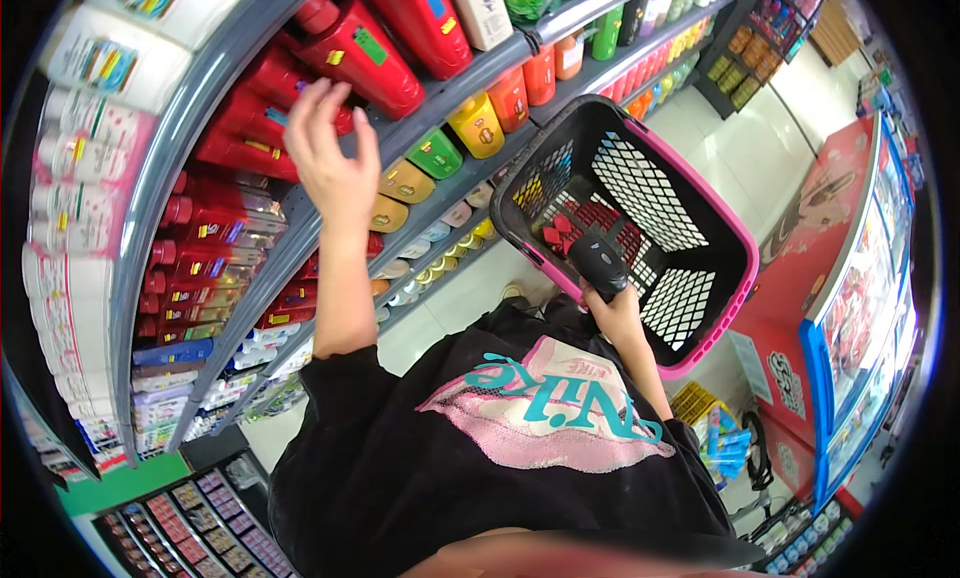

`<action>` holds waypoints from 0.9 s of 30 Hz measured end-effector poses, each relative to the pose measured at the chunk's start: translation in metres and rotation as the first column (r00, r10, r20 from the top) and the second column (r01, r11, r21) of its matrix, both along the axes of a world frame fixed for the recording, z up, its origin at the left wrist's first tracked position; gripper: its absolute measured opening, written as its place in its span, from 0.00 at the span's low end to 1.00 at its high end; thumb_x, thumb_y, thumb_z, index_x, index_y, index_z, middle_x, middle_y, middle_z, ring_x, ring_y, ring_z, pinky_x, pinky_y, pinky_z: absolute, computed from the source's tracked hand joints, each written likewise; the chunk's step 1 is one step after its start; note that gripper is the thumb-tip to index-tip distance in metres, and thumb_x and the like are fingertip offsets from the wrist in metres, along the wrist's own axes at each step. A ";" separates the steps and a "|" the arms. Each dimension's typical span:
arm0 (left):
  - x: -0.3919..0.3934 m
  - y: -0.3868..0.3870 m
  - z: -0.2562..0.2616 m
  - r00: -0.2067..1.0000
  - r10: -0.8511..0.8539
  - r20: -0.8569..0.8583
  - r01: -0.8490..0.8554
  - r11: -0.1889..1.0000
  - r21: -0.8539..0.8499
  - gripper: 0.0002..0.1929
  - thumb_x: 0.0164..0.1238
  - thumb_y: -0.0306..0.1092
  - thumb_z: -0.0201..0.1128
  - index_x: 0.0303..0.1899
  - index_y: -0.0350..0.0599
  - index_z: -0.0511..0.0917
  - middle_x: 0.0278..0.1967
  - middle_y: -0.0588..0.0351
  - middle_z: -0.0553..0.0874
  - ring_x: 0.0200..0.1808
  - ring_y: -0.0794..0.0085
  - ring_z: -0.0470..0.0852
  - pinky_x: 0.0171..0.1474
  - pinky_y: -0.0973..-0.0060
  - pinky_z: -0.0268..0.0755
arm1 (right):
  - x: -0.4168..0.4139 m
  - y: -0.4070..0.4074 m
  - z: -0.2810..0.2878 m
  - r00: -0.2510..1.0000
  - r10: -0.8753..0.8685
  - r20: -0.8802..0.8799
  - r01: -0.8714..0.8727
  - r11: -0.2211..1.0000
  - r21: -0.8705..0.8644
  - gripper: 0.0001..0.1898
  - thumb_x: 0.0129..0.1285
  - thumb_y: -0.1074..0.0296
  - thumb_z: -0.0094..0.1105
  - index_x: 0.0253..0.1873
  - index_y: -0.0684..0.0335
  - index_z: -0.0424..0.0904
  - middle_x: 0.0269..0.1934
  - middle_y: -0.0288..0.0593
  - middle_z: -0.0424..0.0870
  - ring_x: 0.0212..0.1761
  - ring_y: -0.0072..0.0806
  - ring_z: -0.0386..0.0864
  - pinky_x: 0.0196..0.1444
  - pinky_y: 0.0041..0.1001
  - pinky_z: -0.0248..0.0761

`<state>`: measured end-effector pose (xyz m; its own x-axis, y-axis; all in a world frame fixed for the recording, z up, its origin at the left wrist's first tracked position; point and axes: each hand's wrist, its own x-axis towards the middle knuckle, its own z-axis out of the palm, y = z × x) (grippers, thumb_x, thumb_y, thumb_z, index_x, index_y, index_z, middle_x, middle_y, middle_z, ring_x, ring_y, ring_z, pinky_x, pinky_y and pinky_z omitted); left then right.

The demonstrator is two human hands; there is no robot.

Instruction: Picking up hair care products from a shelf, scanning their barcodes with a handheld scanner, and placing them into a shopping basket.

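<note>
My left hand (330,146) is raised at the shelf with its fingers apart and nothing held. It is nearest to the red pump bottles (360,56) on the grey shelf; whether the fingertips touch one I cannot tell. Some red bottles (244,135) beside it lie tilted. In my right hand (619,315) is a black handheld barcode scanner (596,263), held over the near rim of a black shopping basket with a pink edge (739,308). Small red pieces (556,233) show at the bottom of the basket. What supports the basket is hidden.
Green, yellow and orange bottles (476,127) line the shelves ahead. White tubs (101,60) stand at the left. A red display freezer with a blue frame (814,383) borders the aisle on the right. Pale floor tiles (712,158) run beyond the basket.
</note>
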<state>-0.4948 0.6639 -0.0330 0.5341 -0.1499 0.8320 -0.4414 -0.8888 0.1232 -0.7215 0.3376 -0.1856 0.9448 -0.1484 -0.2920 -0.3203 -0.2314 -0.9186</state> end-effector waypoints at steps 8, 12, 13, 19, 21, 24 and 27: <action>0.033 0.055 0.031 0.887 0.450 0.100 -0.460 0.848 0.263 0.30 0.75 0.51 0.64 0.72 0.47 0.74 0.73 0.43 0.70 0.75 0.45 0.66 0.77 0.47 0.55 | -0.001 0.012 0.011 0.996 0.088 0.034 -0.086 0.995 -0.056 0.13 0.61 0.69 0.68 0.49 0.67 0.85 0.32 0.43 0.87 0.32 0.24 0.79 0.41 0.31 0.76; 0.024 0.060 0.031 0.890 0.448 0.084 -0.454 0.853 0.259 0.29 0.73 0.52 0.68 0.70 0.51 0.76 0.72 0.44 0.73 0.74 0.45 0.68 0.76 0.47 0.58 | -0.004 0.014 0.011 0.999 0.049 0.009 -0.049 0.998 -0.047 0.13 0.61 0.69 0.68 0.49 0.67 0.85 0.33 0.43 0.87 0.34 0.24 0.80 0.42 0.31 0.77; 0.021 0.060 0.033 0.891 0.446 0.083 -0.451 0.854 0.260 0.29 0.73 0.52 0.68 0.70 0.51 0.76 0.72 0.44 0.73 0.74 0.45 0.68 0.76 0.47 0.58 | -0.005 0.014 0.011 0.999 0.032 0.016 -0.032 0.999 -0.016 0.12 0.62 0.69 0.68 0.49 0.67 0.85 0.33 0.43 0.87 0.34 0.25 0.80 0.42 0.31 0.77; -0.019 0.038 0.035 0.973 -0.037 -0.227 -0.036 0.950 -0.311 0.27 0.63 0.32 0.77 0.63 0.46 0.79 0.61 0.49 0.86 0.61 0.56 0.86 0.66 0.61 0.75 | -0.008 0.010 0.007 1.000 0.022 0.011 -0.022 1.000 -0.019 0.12 0.62 0.69 0.68 0.49 0.67 0.85 0.31 0.43 0.88 0.32 0.26 0.83 0.40 0.32 0.78; -0.030 0.036 0.041 0.948 -0.058 -0.312 -0.060 0.932 -0.357 0.27 0.62 0.30 0.78 0.63 0.46 0.80 0.60 0.49 0.87 0.59 0.57 0.87 0.64 0.63 0.77 | -0.008 0.009 0.005 0.999 0.030 0.016 -0.029 0.999 -0.034 0.12 0.61 0.69 0.69 0.49 0.67 0.85 0.30 0.44 0.88 0.31 0.27 0.83 0.40 0.32 0.78; -0.052 0.032 0.045 0.935 -0.079 -0.346 -0.035 0.949 -0.312 0.25 0.63 0.22 0.75 0.62 0.42 0.82 0.59 0.47 0.88 0.60 0.59 0.87 0.63 0.66 0.79 | -0.009 0.008 0.005 0.999 0.041 0.021 -0.040 0.997 -0.069 0.13 0.61 0.69 0.69 0.49 0.67 0.85 0.31 0.46 0.88 0.32 0.28 0.84 0.41 0.33 0.78; -0.084 0.030 0.050 0.911 -0.251 -0.328 0.264 0.965 -0.006 0.28 0.53 0.17 0.74 0.60 0.42 0.84 0.57 0.48 0.89 0.60 0.56 0.87 0.63 0.63 0.79 | -0.009 0.007 0.007 0.999 0.055 -0.001 -0.055 0.995 -0.089 0.14 0.60 0.68 0.69 0.49 0.68 0.85 0.32 0.48 0.88 0.33 0.30 0.85 0.43 0.34 0.79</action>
<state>-0.5787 0.6941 0.0171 0.7113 -0.3463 0.6117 -0.5972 -0.7566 0.2661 -0.7305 0.3445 -0.1783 0.9526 -0.1219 -0.2789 -0.3039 -0.3294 -0.8939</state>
